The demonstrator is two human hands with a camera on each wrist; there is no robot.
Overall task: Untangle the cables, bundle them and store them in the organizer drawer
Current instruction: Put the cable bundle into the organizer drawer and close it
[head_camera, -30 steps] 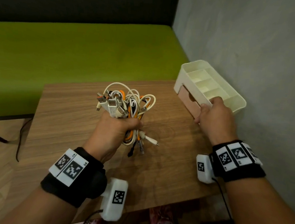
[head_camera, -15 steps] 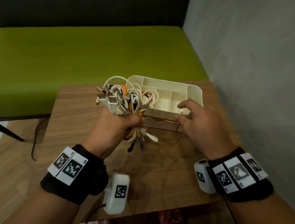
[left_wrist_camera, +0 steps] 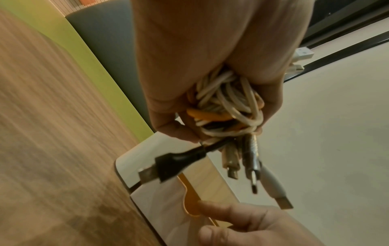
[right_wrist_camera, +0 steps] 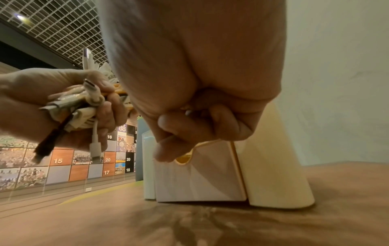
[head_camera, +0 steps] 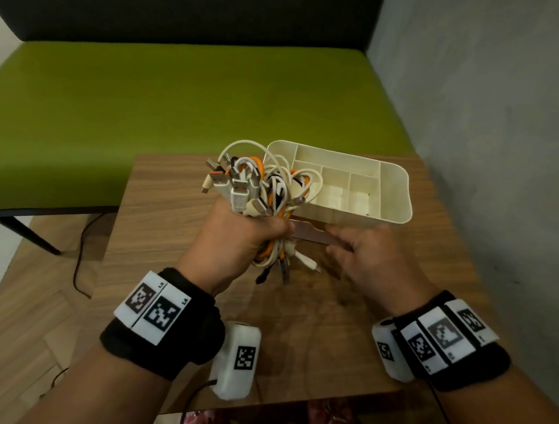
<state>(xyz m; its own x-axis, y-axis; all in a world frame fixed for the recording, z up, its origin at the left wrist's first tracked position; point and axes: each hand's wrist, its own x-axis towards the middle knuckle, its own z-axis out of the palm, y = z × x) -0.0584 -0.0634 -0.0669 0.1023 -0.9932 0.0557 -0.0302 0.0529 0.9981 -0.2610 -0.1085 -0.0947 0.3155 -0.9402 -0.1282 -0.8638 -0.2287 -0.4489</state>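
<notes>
My left hand [head_camera: 246, 239] grips a tangled bundle of white, orange and black cables [head_camera: 259, 190] above the wooden table [head_camera: 170, 220]; plugs stick out above the fist and hang below it [left_wrist_camera: 250, 166]. Just behind the bundle stands the cream organizer [head_camera: 396, 194], its top compartments holding nothing. Its pinkish drawer [head_camera: 310, 232] faces me and stands out slightly from the body. My right hand [head_camera: 345, 247] is at the drawer front [right_wrist_camera: 200, 174], with curled fingers [right_wrist_camera: 164, 154] pinching its top edge by the notch. The drawer's inside is hidden.
A green bench [head_camera: 179, 103] runs behind the table, with a dark backrest above it. A grey wall [head_camera: 512, 129] closes the right side, close to the organizer. A thin black cord [head_camera: 78, 263] lies on the floor at the left.
The organizer went from the right, by the wall, to the table's middle, its drawer turned towards me. My right hand moved from its corner to the drawer front. The left hand kept its grip.
</notes>
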